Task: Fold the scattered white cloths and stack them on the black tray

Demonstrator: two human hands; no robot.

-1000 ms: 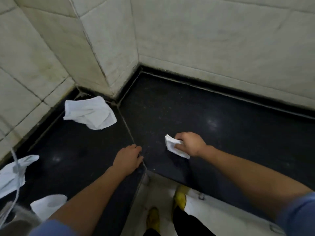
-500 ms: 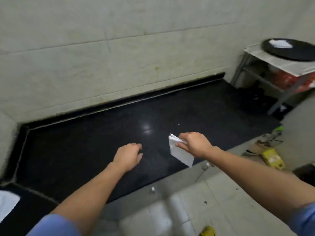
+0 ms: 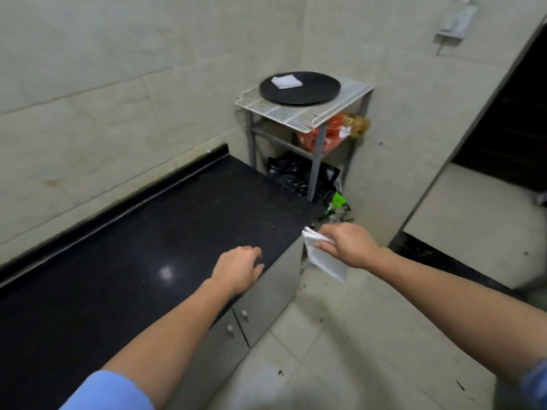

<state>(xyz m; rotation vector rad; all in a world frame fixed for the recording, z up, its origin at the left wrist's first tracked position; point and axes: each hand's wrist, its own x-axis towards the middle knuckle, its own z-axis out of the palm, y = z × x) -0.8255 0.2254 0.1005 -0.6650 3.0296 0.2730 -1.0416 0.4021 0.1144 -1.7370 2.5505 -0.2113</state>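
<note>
Carrying stage, head view. The right hand [image 3: 346,247] pinches a folded cloth [image 3: 324,258] by its upper edge, fingers closed over the fold, so that the rest hangs free below the hand, off the end of the black counter [image 3: 148,232] and above the floor. The left hand [image 3: 239,270] holds nothing; its fingers are loosely curled and hover over the counter's front edge, and contact cannot be judged. The black tray [image 3: 307,94] sits on a wire shelf [image 3: 299,113] on a metal stand against the wall, well apart from both hands; one cloth [image 3: 286,81] already lies on it, toward the far left of the tray.

To do this step well, the grip should probably stay on the folded edge so the layers do not open in transit; the cloth is best lowered flat and square onto the one already there, and released only once it rests, since a limp fold dropped from above is likely to splay.

Against the frame half a second earlier, the view has swung right: the tray, then at the upper right corner, now stands near the centre top, and the counter's end and cabinet doors [image 3: 254,315] have come into view. The right hand keeps the same pinch
</note>
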